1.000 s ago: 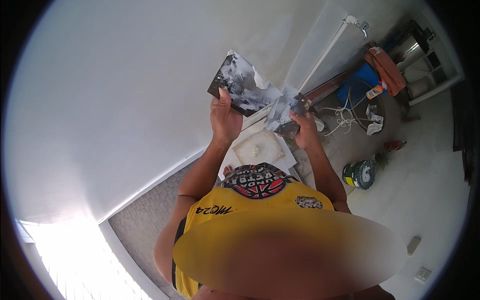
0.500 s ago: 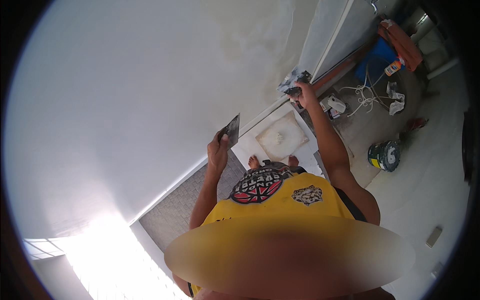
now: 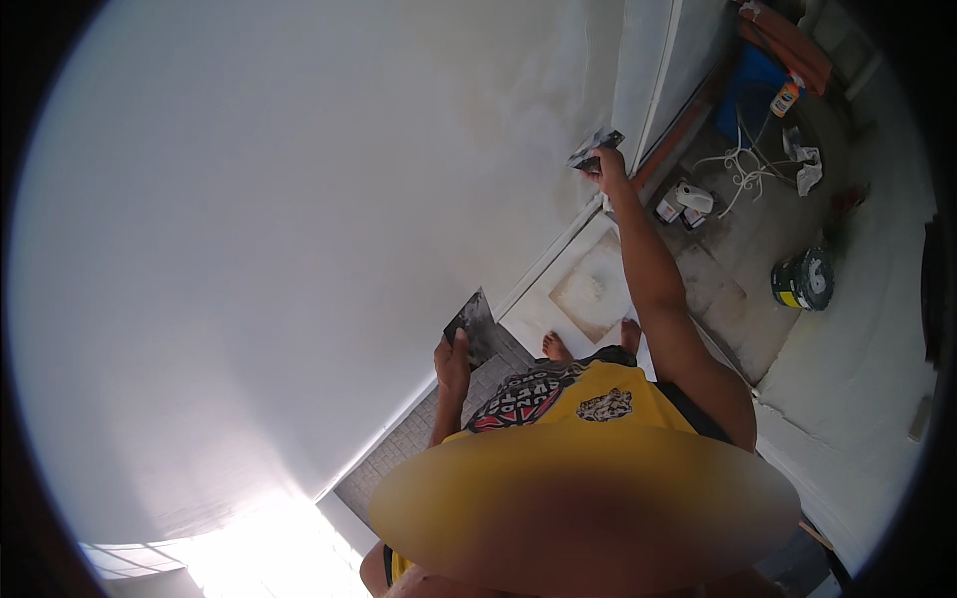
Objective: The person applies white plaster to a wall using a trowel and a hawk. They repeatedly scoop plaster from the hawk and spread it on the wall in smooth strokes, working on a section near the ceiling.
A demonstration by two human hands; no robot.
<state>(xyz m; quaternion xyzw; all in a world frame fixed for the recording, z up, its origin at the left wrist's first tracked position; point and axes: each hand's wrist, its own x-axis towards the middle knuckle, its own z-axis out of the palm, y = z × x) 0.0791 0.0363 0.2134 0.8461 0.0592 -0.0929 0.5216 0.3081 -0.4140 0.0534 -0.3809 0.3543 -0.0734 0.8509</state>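
My left hand (image 3: 452, 367) is closed on a flat, dark putty knife (image 3: 476, 324) smeared with pale compound, its thumb across the face. This blade is held just in front of the white wall (image 3: 299, 219), near its lower edge. With the arm stretched forward, my right hand (image 3: 607, 171) grips a second wide putty knife (image 3: 590, 152), also streaked with white. That blade lies at the wall close to its vertical corner, tilted so that it looks narrow. Damp, greyish patches of compound show on the wall around it. The fingers under the right blade are partly hidden.
Below my bare feet is a white surface with a square board (image 3: 588, 289) bearing a pale lump. To the right are a white jug (image 3: 694, 196), a curled white metal stand (image 3: 743, 179), an orange spray bottle (image 3: 786, 98) and a dark bucket (image 3: 802, 279). Bright light enters lower left.
The whole view has shifted with my head. My right hand's putty knife has turned and now shows a narrower face at the wall. Both hands keep their knives.
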